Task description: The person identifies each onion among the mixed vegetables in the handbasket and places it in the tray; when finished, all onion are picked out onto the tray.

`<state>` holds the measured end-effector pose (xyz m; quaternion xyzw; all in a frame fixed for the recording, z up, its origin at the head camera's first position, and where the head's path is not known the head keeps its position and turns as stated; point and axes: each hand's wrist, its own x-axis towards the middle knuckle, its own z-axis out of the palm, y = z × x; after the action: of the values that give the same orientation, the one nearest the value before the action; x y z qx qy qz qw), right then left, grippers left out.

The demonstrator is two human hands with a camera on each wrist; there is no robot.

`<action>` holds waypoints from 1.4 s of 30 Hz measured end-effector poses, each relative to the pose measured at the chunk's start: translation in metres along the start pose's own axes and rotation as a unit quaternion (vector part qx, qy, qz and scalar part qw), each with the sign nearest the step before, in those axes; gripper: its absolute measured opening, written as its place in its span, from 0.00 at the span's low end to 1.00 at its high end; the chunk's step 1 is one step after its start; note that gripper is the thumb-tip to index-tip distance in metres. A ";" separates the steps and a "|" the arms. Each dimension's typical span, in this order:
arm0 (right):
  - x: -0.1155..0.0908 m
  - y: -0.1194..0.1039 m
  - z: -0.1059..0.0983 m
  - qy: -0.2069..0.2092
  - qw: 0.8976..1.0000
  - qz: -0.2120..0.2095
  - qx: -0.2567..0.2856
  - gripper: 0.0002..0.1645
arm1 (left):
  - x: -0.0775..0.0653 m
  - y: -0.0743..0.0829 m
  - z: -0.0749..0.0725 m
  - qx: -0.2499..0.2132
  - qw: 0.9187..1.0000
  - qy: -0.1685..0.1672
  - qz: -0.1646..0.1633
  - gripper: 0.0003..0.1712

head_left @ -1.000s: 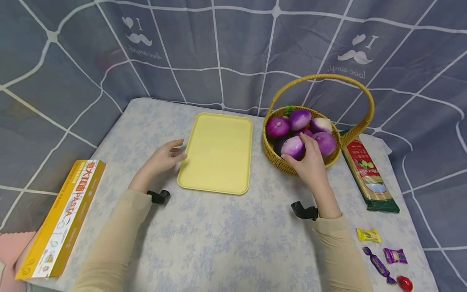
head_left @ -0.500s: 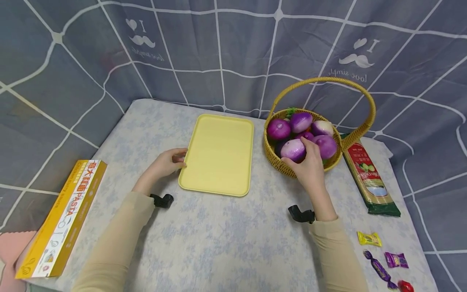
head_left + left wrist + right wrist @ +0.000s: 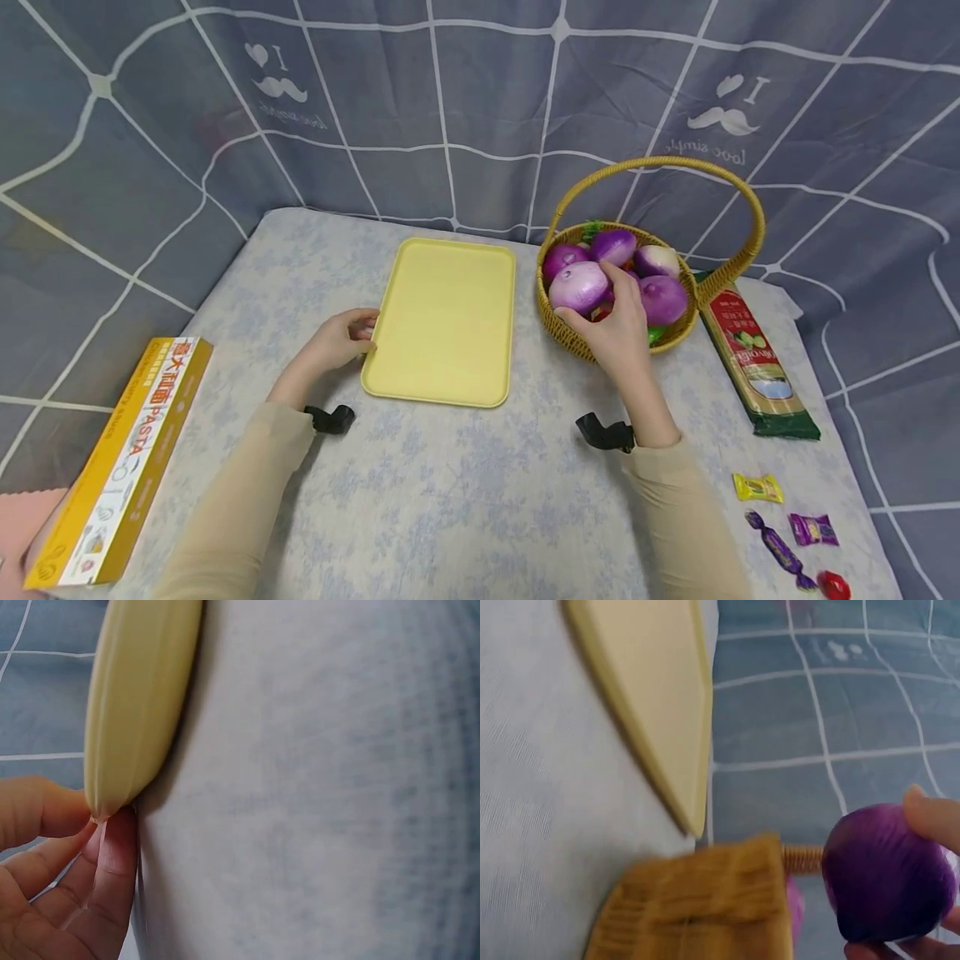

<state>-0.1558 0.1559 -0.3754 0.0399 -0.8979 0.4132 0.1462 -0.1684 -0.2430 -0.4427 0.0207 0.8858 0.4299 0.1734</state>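
My right hand (image 3: 621, 321) grips a pale purple onion (image 3: 578, 287) between thumb and fingers, over the left side of a wicker basket (image 3: 564, 333). In the right wrist view the onion (image 3: 889, 874) appears darker, above the woven basket wall (image 3: 705, 900). Several other purple onions, such as one at the basket's right (image 3: 663, 300), lie inside with some green and red bits partly hidden. My left hand (image 3: 330, 342) pinches the left rim of a yellow tray (image 3: 442, 325). Its thumb and fingertips meet the tray's edge (image 3: 139, 712) in the left wrist view.
A yellow pasta box (image 3: 120, 462) lies at the left. Right of the basket is a red and green pasta packet (image 3: 757, 367). Several candies, including a yellow one (image 3: 757, 487), lie at the front right. A grey grid-patterned curtain (image 3: 390, 100) stands behind the table.
My right hand has lifted the onion from the others and moved it slightly left. My left hand has gone from beside the tray to pinching its rim.
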 end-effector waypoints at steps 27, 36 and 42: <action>0.046 -0.035 0.164 -0.224 0.966 0.075 0.105 0.54 | -0.021 -0.016 0.018 -0.062 0.998 -0.014 0.002 0.36; 0.058 -0.038 0.180 -0.205 0.974 0.068 0.064 0.54 | -0.021 -0.010 0.015 -0.076 0.997 -0.029 0.012 0.35; 0.060 -0.038 0.183 -0.206 0.974 0.069 0.057 0.55 | -0.016 -0.006 0.010 -0.057 0.998 -0.033 0.015 0.35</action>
<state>-0.2479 -0.0038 -0.4426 0.0701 -0.8842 0.4560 -0.0734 -0.1497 -0.2421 -0.4489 0.0383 0.8532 0.4816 0.1965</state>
